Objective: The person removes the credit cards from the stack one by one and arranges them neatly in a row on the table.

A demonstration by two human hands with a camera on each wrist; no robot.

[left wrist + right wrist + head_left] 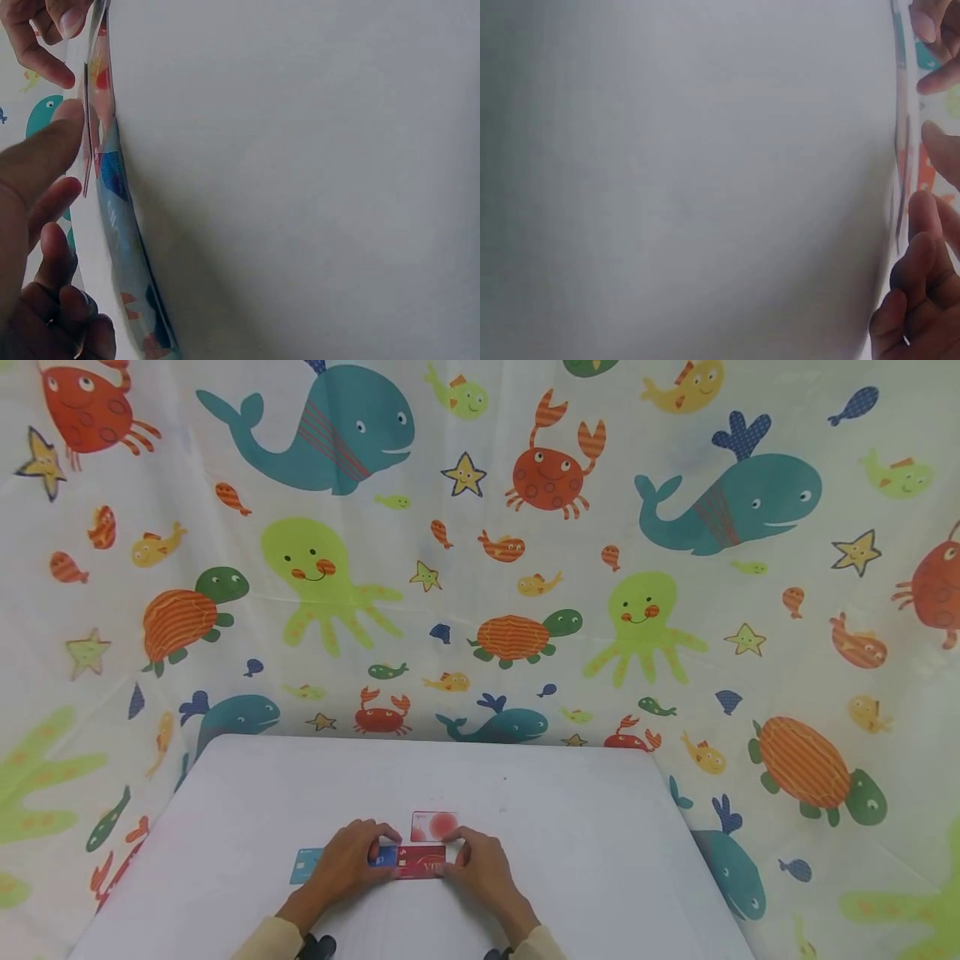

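Observation:
A red card with pale lettering lies flat on the white table in the head view. My left hand holds its left end between thumb and bent forefinger. At its right end my right hand has the thumb at the lower corner and the forefinger at the upper one. Directly left of the red card, a dark blue card is partly covered by the left hand. A light blue card pokes out beyond that hand. Just above the red card lies a white card with a red disc, close to the right forefinger.
The white table extends around the cards on all sides. Behind and beside it hangs a curtain printed with sea animals. Both wrist views mostly show the pale tabletop, with the fingers at one edge.

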